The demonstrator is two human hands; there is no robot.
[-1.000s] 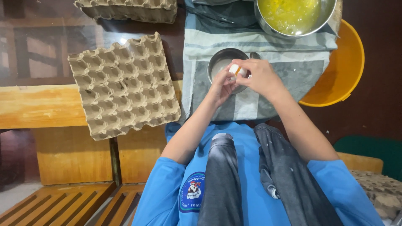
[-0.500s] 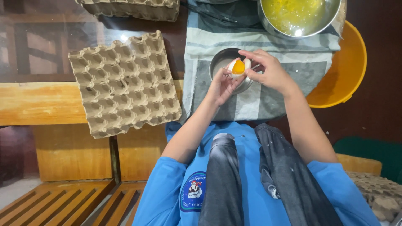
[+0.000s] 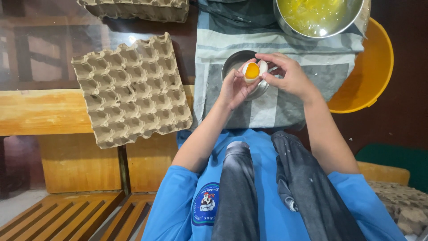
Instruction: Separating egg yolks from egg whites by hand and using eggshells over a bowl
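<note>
Two hands, left hand (image 3: 234, 87), right hand (image 3: 287, 76), pinching cracked egg (image 3: 252, 71)

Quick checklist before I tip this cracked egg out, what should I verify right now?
1. Cracked egg held by both left hand and right hand: ok.
2. Yolk intact in shell: ok.
3. Egg over the small metal bowl: ok.
4. Shell bits in the small bowl: cannot tell.
5. Big bowl of beaten egg within reach: ok.
6. Striped cloth under the bowls lying flat: ok.
</note>
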